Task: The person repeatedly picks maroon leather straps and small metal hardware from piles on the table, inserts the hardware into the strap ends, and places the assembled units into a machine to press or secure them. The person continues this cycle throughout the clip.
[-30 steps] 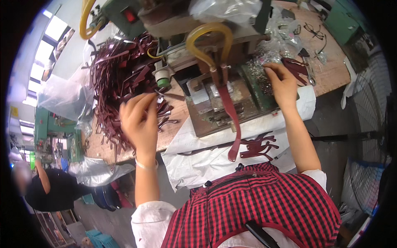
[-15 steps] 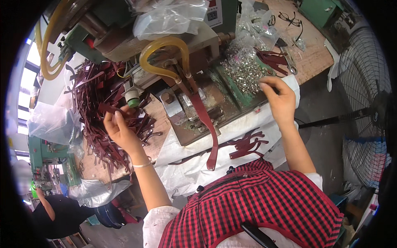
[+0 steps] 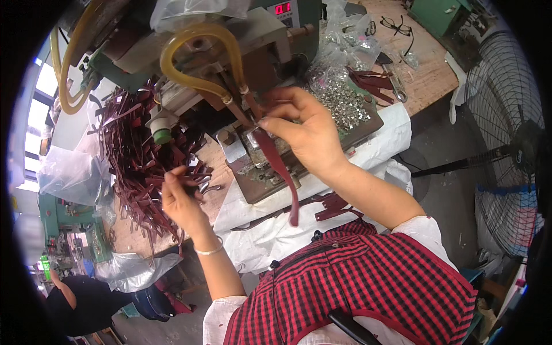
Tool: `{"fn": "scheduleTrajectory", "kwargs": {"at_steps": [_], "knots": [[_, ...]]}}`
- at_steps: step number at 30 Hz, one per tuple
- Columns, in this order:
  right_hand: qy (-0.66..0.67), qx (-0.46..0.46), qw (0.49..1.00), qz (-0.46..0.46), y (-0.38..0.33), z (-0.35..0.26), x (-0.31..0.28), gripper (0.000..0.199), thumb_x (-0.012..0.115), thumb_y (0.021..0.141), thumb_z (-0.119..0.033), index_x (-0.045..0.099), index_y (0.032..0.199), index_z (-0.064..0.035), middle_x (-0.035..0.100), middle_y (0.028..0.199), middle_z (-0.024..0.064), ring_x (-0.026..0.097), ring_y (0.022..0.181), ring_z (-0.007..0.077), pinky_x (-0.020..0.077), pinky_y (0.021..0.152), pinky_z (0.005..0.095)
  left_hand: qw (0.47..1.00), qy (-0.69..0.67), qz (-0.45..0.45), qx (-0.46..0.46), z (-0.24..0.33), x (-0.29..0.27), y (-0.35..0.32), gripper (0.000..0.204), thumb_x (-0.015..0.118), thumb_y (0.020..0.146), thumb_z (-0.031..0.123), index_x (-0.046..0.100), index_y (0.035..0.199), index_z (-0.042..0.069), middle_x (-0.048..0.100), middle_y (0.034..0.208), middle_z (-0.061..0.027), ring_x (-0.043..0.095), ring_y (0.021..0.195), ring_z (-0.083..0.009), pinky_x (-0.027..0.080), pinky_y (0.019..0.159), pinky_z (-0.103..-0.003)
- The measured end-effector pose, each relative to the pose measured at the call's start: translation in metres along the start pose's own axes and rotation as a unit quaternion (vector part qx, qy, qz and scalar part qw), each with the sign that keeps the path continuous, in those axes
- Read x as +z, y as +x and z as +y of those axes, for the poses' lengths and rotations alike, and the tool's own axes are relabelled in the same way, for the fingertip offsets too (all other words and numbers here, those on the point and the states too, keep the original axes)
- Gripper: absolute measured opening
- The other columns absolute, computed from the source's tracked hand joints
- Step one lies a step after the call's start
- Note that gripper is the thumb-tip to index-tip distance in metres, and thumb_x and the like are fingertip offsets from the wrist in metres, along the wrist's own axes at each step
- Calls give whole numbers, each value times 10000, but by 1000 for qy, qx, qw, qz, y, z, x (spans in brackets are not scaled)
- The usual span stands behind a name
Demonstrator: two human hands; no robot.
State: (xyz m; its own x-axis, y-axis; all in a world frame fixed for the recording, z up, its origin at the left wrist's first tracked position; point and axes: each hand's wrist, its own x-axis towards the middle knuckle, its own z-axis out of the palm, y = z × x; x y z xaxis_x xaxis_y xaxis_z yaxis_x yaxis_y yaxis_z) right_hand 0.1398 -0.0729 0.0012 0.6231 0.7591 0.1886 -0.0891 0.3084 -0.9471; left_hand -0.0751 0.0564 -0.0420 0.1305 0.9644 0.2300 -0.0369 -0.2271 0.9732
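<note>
"Where is the right hand (image 3: 315, 137) positioned?"
"Its fingertips are placed at the upper end of a dark red strip (image 3: 277, 164), by the machine base (image 3: 256, 188); its grip cannot be confirmed."
"And the left hand (image 3: 179, 200)?"
"It is held, fingers curled, beside the strip pile (image 3: 129, 155). Small metal pieces (image 3: 340, 108) are heaped rightward."

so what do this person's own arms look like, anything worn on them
The left grip and right grip are ungloved. A thin, pale bangle circles one arm just above the left grip; the other shows none. The whitish left sleeve and right sleeve leave both forearms bare.
</note>
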Motion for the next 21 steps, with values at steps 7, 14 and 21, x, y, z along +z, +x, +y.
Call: {"fn": "scheduleTrajectory", "kwargs": {"at_steps": [7,14,21], "knots": [[-53,-73,996,-5,-22,-18,8,463,655,879,-21,527,1321,37,721,1009,156,688,963,188,525,867,294,830,157,-130,519,63,36,-32,153,666,894,-8,710,1041,4,737,1075,-157,655,685,-172,484,588,-269],[-620,-162,763,83,11,40,-101,302,761,793,-180,740,1068,-56,642,1259,220,540,1273,407,448,1056,490,746,232,-231,580,53,77,-31,343,745,667,78,756,1010,72,743,1068,-114,590,575,-118,435,493,-256],[-583,-190,778,137,3,67,-128,149,786,770,-152,759,893,-73,655,1243,191,549,1272,376,458,1036,458,757,200,-229,578,47,76,-40,326,833,691,3,750,990,103,759,990,-106,572,553,-150,415,467,-260]]}}
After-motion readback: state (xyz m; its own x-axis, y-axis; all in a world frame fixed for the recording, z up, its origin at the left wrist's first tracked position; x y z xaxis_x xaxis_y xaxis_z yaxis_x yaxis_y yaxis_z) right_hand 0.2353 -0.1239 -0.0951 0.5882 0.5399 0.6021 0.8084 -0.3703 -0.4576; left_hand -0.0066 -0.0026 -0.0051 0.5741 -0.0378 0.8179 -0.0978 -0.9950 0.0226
